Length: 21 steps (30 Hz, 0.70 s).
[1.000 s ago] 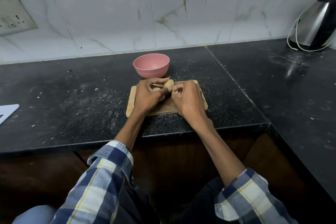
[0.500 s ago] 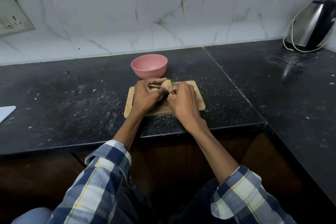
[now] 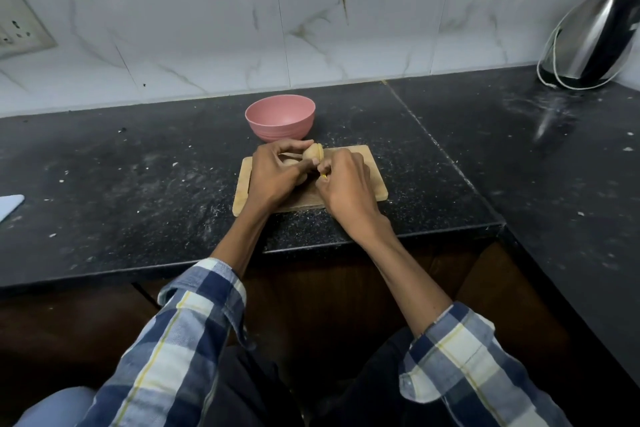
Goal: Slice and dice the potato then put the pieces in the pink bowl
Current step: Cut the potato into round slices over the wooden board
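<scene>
Looking at the potato (image 3: pixel 313 153) first: it sits on the far end of the cutting board (image 3: pixel 375 180), just above the middle of the frame, standing a bit on end so its long axis runs roughly away from us toward the wall. Our left hand (image 3: pixel 277 174) is wrapped around it from the left, thumb up along the top edge and fingers curled in low, so that hand is grasping the potato. Another tan bit peeks out under the left fingers, could be a second piece, we can't really tell.

Our right hand (image 3: pixel 346 188) is curled up tight right beside the potato on its right, and a little yellow thing (image 3: pixel 323 176) pokes out of the fist. We'd guess that's a knife or peeler handle, but no blade shows, so it's clenched on something small and yellow and that's all we can say. Both hands are practically touching the potato, the left a bit closer since it's actually holding it. Whatever cut comes next probably goes in from the right, across that long axis.

The pink bowl (image 3: pixel 280 107) sits just past the board, toward the wall, and looks empty. Over in the upper right corner a steel kettle (image 3: pixel 588 42) stands on the dark counter (image 3: pixel 138 177), well apart from everything.
</scene>
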### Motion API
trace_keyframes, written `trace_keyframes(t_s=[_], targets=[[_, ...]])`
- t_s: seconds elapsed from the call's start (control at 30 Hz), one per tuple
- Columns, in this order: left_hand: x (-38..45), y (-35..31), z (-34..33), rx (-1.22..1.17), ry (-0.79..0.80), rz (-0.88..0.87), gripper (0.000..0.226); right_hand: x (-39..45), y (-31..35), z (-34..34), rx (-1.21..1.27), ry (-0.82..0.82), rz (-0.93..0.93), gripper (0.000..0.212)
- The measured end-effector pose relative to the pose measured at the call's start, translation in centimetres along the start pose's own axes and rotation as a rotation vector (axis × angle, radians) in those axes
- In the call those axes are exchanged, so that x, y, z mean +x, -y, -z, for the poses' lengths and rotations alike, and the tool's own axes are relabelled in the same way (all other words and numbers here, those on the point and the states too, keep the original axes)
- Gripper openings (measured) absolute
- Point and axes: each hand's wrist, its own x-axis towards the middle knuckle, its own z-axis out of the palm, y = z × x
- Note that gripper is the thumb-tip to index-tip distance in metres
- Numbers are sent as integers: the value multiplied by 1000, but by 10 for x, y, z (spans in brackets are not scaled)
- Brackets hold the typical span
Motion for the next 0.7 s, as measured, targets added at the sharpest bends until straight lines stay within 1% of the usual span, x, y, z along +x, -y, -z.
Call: trace_keyframes(t_s=[0.17, 0.37, 0.5, 0.7], targets=[[0, -1, 2, 7, -3, -11, 33, -9, -7, 1, 8, 1, -15, 17], [0, 1, 2, 7, -3, -2, 32, 4, 7, 2, 9, 19, -61, 16], [1, 3, 2, 35, -8, -16, 32, -14, 1, 7, -3, 20, -32, 14], [1, 2, 1, 45, -16, -10, 33, -24, -5, 19, 34, 58, -63, 12]])
